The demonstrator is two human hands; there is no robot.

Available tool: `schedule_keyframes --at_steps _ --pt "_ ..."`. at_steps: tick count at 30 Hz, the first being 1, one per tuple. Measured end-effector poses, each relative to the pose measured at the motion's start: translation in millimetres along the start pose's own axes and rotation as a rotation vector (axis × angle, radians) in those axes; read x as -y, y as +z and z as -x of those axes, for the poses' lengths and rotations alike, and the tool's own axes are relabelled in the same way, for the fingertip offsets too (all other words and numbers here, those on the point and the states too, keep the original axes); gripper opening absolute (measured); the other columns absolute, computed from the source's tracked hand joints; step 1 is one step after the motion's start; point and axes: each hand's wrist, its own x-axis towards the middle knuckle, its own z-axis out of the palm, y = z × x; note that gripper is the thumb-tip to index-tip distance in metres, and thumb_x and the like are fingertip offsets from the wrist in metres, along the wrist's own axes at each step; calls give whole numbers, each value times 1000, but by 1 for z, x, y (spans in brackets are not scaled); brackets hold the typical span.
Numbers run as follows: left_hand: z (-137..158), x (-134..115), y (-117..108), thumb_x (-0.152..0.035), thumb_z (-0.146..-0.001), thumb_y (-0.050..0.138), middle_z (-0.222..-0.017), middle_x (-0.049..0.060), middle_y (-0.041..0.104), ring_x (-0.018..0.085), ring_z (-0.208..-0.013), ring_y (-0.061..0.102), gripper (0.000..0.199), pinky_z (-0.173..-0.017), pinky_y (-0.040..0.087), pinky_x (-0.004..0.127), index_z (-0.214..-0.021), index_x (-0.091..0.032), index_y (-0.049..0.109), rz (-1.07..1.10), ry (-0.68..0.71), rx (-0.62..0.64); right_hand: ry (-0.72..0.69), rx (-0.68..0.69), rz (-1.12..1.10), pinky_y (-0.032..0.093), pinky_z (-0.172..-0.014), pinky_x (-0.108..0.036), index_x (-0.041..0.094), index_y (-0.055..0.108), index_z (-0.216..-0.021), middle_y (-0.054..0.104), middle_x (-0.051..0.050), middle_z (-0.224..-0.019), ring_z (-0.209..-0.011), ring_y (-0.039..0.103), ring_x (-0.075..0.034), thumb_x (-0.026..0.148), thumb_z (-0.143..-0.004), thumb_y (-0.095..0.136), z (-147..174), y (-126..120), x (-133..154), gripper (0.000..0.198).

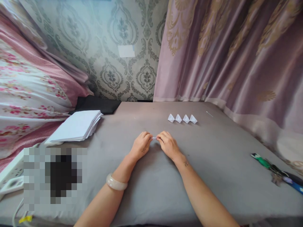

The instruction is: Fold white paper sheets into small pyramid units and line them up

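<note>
My left hand (142, 144) and my right hand (168, 144) meet near the middle of the table, fingers pinched together. Between their fingertips stretches a small folded paper (154, 138), of which only a thin white sliver shows. Both hands grip it, one at each end, and the fingers hide the rest. Beyond my right hand, several small folded paper shapes (178, 119) stand in a row, white and pointed. A pale bangle (116, 183) circles my left wrist.
A stack of white paper (75, 126) lies at the left, beside a black flat item (97, 104). A power strip (14, 170) sits at the left edge. Keys with a green and blue holder (276, 173) rest at the right. Curtains (213, 56) border the grey-covered table (151, 192).
</note>
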Motion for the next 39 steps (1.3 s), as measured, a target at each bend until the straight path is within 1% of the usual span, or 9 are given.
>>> schedule_keyframes --at_steps 5,10,15,20,25,28,31,35,39 --pt "-5 0 0 -22 -95 31 -91 10 58 20 -83 52 27 -76 44 31 -96 -16 57 -224 132 34 -21 11 209 39 -77 -31 21 61 -91 61 -7 -91 -89 52 -21 19 -93 42 0 2 2 19" --pt "-12 6 4 -18 -95 33 -88 10 59 19 -80 52 27 -73 43 31 -94 -14 60 -385 304 62 -58 5 329 37 -77 -30 21 61 -95 61 -7 -96 -91 50 -20 16 -93 39 1 2 5 23" --pt "-16 7 12 -19 -95 35 -87 9 60 19 -80 53 26 -74 44 31 -95 -14 61 -443 346 110 -54 70 416 35 -79 -31 17 62 -95 61 -9 -95 -89 49 -21 15 -94 35 4 3 3 27" --pt "-16 2 18 -18 -93 40 -90 9 62 19 -82 54 22 -77 46 31 -89 -14 61 -411 231 256 -26 133 415 35 -79 -31 17 63 -93 61 -10 -93 -89 50 -21 15 -94 35 8 10 -1 28" --pt "-9 -2 17 -21 -94 39 -97 9 60 18 -88 55 24 -78 46 28 -94 -15 63 -347 132 245 13 186 366 38 -72 -26 21 64 -97 62 -6 -93 -88 54 -17 22 -94 41 9 9 -5 23" --pt "-6 2 17 -27 -94 39 -96 8 60 17 -90 56 28 -80 46 28 -96 -17 65 -187 27 236 58 243 274 39 -73 -24 22 65 -100 62 -5 -97 -92 55 -16 27 -92 47 8 4 -7 20" --pt "-8 9 16 -29 -92 44 -89 6 63 16 -85 59 26 -78 46 24 -93 -18 67 -16 -51 237 143 305 128 38 -80 -24 21 66 -104 62 -7 -103 -97 55 -16 26 -92 48 4 -1 -8 22" --pt "-16 14 12 -29 -85 54 -82 5 67 16 -76 61 20 -73 45 23 -85 -17 70 150 -188 247 194 354 43 37 -81 -23 20 70 -97 64 -8 -102 -95 57 -16 25 -90 49 -5 -7 -10 23" --pt "-24 10 6 -28 -83 54 -84 6 69 16 -77 61 21 -72 42 23 -83 -16 72 203 -268 294 217 402 2 37 -72 -22 20 72 -85 67 -5 -91 -85 58 -15 27 -87 51 -16 -10 -15 22"
